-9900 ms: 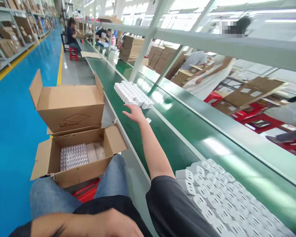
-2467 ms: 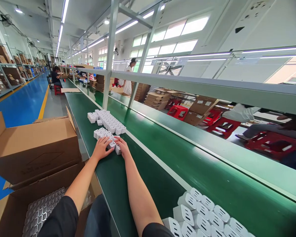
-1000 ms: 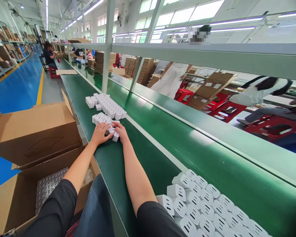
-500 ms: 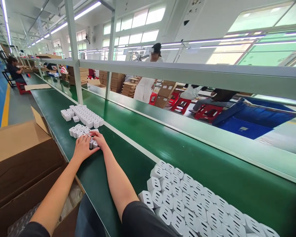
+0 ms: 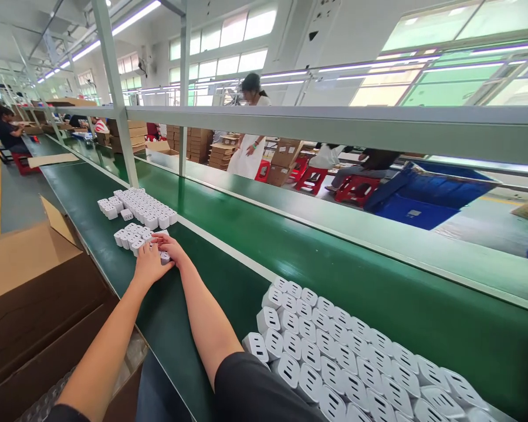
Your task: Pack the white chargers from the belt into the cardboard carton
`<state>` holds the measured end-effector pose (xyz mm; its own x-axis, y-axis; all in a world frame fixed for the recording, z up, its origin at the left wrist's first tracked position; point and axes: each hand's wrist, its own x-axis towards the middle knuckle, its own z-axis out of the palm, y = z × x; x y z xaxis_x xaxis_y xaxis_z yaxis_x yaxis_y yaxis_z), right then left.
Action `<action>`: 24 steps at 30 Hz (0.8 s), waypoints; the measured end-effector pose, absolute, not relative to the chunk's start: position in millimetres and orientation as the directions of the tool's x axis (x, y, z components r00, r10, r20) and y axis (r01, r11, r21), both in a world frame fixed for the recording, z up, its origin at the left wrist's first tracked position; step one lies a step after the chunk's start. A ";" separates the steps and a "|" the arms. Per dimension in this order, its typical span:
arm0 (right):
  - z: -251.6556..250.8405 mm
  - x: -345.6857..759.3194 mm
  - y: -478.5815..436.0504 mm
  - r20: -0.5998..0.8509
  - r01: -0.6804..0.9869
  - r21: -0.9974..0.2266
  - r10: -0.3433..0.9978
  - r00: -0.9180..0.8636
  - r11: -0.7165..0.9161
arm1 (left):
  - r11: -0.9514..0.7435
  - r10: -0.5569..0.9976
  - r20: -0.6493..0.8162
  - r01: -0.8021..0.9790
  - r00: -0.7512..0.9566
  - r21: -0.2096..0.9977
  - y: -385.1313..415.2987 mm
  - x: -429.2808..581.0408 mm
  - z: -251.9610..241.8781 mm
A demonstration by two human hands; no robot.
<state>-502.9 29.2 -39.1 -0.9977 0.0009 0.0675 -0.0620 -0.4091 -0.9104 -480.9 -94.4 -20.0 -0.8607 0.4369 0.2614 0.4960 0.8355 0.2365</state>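
On the green work surface, my left hand (image 5: 151, 264) and my right hand (image 5: 169, 246) close round a few white USB chargers (image 5: 164, 256) from opposite sides. Their fingers curve over the chargers and partly hide them. Just beyond my fingertips stands a small cluster of chargers (image 5: 131, 234), touching or almost touching the left hand. Farther back is a bigger block of chargers (image 5: 141, 205), packed close together, with one loose charger (image 5: 127, 214) beside it. At the lower right, a large slanting array of chargers (image 5: 334, 346) stands with slotted ends up, near my right forearm.
Open cardboard boxes (image 5: 30, 275) stand to the left, below the table edge. A green conveyor belt (image 5: 334, 258) runs beyond a pale strip. A metal post (image 5: 122, 140) and a rail (image 5: 290, 123) cross ahead. A blue bin (image 5: 418, 202) and several people are farther off.
The view has shifted slightly to the right, so the scene sits farther left. My hands remain round the chargers beside the small cluster, and fewer chargers show between them.
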 end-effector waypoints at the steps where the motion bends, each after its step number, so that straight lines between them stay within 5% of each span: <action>1: -37.9 -503.4 29.1 0.053 -0.050 -0.915 0.002 -0.999 -0.401 | 0.828 0.434 0.287 0.503 -0.854 0.246 -93.0 -481.7 -22.3; 6: -35.0 -508.7 31.4 0.043 -0.036 -0.945 -0.017 -0.999 -0.326 | 0.788 0.391 0.391 0.522 -0.833 0.325 -89.0 -488.0 -33.4; 18: -30.3 -507.6 33.0 0.011 -0.014 -0.936 0.009 -1.000 -0.352 | 0.760 0.285 0.335 0.424 -0.898 0.492 -95.0 -483.7 -30.9; 24: -29.1 -504.3 34.2 0.045 -0.064 -0.966 0.079 -0.996 -0.250 | 0.455 0.164 0.328 0.366 -0.930 0.812 -160.2 -459.2 -25.6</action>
